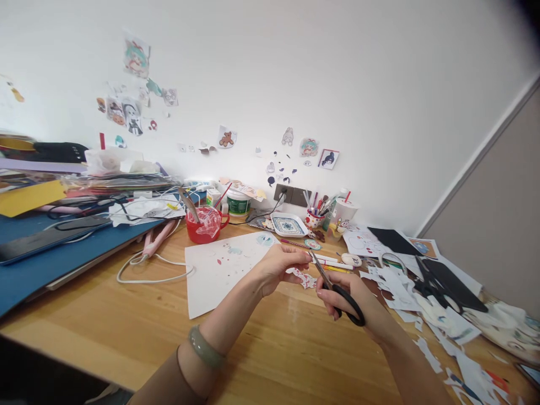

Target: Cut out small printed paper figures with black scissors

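Observation:
My right hand (348, 295) grips a pair of black-handled scissors (323, 271), fingers in the loops, blades pointing up and to the left. The blade tips meet the fingertips of my left hand (284, 264). That hand is closed in a pinch; whatever is between its fingers is too small to make out. Just below the left fingers is a red-and-white patterned paper piece (304, 278); whether it touches the hand, I cannot tell. A white sheet (206, 281) with small coloured paper cutouts lies left of my hands, partly behind the left wrist.
White paper scraps (396, 287) and another pair of black scissors (434, 284) lie on the right. A red mug (200, 232), a square patterned dish (289, 225) and a pen cup (315, 219) stand along the back. A pink corded tool (158, 239) lies left.

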